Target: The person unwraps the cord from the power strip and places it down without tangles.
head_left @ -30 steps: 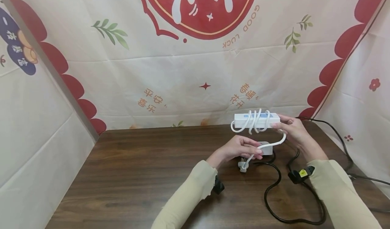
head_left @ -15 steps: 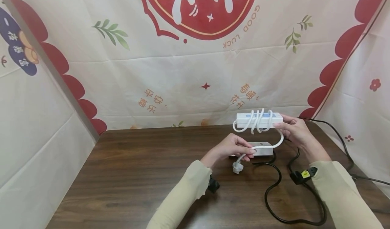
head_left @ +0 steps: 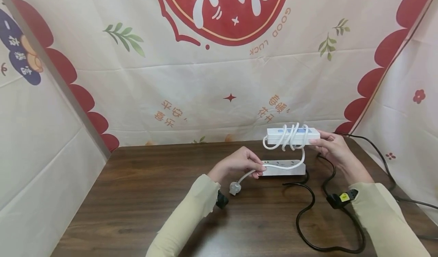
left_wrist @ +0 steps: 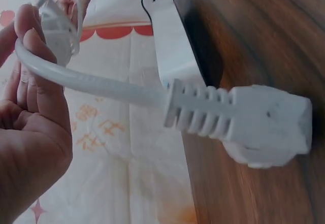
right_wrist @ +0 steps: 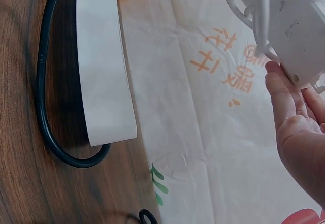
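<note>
My right hand [head_left: 330,146] grips the right end of a white power strip [head_left: 273,136], held up above the table's back edge. Several turns of its white cord [head_left: 291,137] wrap round it. A loose length of that cord runs down and left to my left hand [head_left: 239,164], which pinches it between thumb and fingers. Beyond the pinch, the white plug [left_wrist: 269,125] hangs free at the cord's end, large in the left wrist view. In the right wrist view, the fingers [right_wrist: 287,97] lie against the strip's underside.
A second white power strip [head_left: 284,169] lies on the brown wooden table [head_left: 164,196] beneath the held one. Its black cord [head_left: 302,219] loops across the table's right side. More black cable [head_left: 380,152] runs along the right edge. A printed cloth [head_left: 205,82] hangs behind.
My left hand has moved left, drawing the cord and plug along and uncovering more of the strip on the table. The held strip has shifted slightly right.
</note>
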`<state>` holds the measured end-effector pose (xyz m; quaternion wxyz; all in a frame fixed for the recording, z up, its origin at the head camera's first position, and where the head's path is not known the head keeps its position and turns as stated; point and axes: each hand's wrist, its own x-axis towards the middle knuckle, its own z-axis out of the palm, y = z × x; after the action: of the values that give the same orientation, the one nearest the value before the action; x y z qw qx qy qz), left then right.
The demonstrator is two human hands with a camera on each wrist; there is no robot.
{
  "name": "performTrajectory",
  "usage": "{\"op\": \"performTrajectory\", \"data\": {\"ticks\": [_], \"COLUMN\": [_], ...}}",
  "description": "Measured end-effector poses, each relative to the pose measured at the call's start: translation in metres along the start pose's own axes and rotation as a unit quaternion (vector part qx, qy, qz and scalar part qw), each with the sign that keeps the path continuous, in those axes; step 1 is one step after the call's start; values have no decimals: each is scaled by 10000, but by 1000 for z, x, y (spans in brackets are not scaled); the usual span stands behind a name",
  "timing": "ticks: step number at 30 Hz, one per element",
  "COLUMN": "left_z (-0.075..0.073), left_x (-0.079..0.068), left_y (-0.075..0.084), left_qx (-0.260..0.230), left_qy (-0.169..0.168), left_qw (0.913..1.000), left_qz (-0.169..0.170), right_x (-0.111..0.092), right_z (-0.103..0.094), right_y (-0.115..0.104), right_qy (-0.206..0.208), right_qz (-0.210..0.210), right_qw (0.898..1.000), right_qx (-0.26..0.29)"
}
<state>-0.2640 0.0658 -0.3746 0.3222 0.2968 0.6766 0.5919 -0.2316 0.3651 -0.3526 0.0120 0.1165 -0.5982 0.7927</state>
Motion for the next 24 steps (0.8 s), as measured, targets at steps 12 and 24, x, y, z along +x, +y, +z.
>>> {"op": "performTrajectory", "data": {"ticks": [12, 24], "left_z": [-27, -62], "left_x": [-16, -30], "left_y": [5, 9], "left_qx": [222, 939], "left_qy": [473, 986], "left_qw": [9975, 9885], "left_qz": [-478, -652], "right_x": [-2, -4], "right_z": [-6, -10], "right_y": [0, 4], "right_qy": [-179, -182], "right_qz": [-92, -64], "right_qw": [9998, 9998], "right_qx": [78, 59]}}
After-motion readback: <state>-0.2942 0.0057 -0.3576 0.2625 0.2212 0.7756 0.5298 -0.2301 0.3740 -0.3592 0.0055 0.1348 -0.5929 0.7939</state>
